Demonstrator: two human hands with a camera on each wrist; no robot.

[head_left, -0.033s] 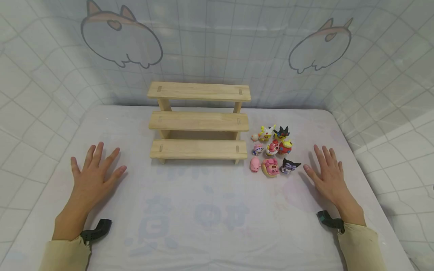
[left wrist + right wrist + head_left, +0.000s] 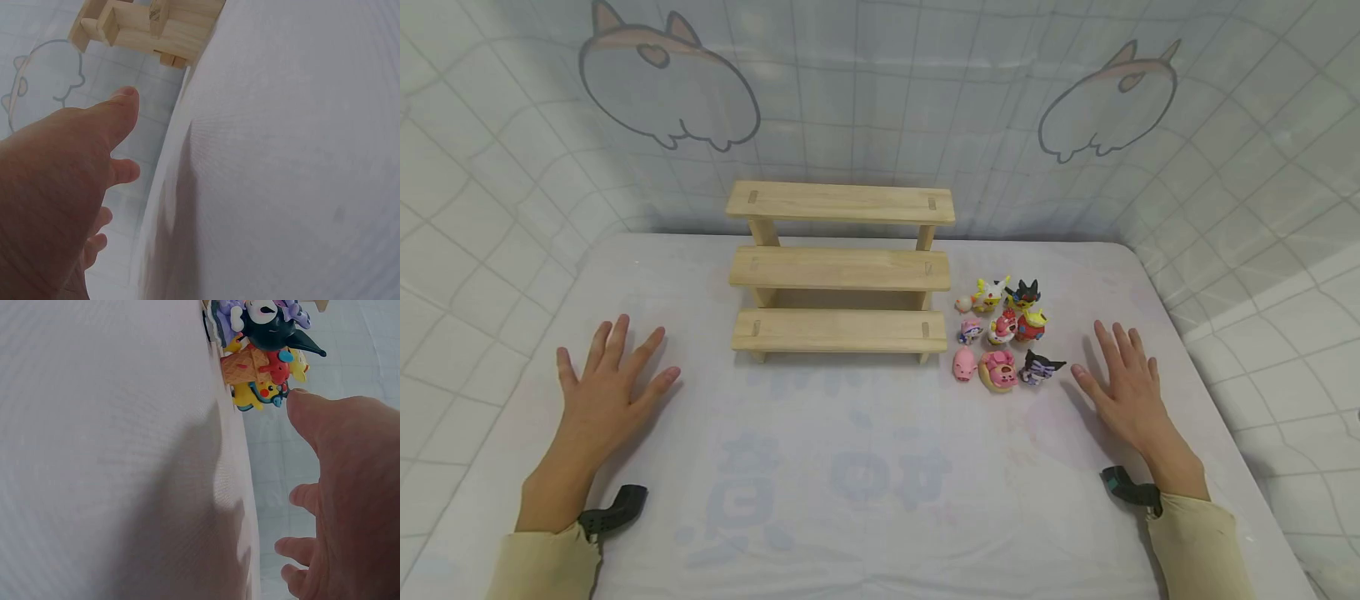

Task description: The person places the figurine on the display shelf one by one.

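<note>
Nine little figures bunched up next to a wooden stand, both hands spread wide

So the figures (image 2: 1002, 327) sit on the table (image 2: 865, 542) in three rough rows of three, packed pretty tight. The one in the middle is a white figure with a red top. Going round it: a black-eared yellow figure (image 2: 1023, 295) at 1 o'clock, a red figure with a yellow top (image 2: 1031, 325) at 3, a dark purple figure (image 2: 1038, 367) between 4 and 5, a pink figure in a tan ring (image 2: 998, 371) at 6, a pink pig (image 2: 964, 364) between 7 and 8, a small purple figure (image 2: 970, 331) at 9, a tiny pale one (image 2: 964, 304) at 10 and a white and yellow figure (image 2: 990, 293) near 12.

The three-step wooden stand (image 2: 840, 268) is just beside them, between 9 and 10 o'clock from the bunch.

Right hand (image 2: 1127, 396) is between 3 and 4 o'clock of the figures, thumb near the dark purple one but apart from it, grip wide. Left hand (image 2: 601, 404) is around 8 o'clock from the stand, well apart, fingers fanned just as wide. Can't tell if either palm touches the cloth.

Both wrists wear a black gadget (image 2: 613, 510) by beige sleeves (image 2: 546, 567), and up at 12 there's a grid-pattern backdrop (image 2: 880, 92) with two cartoon animal outlines (image 2: 670, 92) on it
</note>
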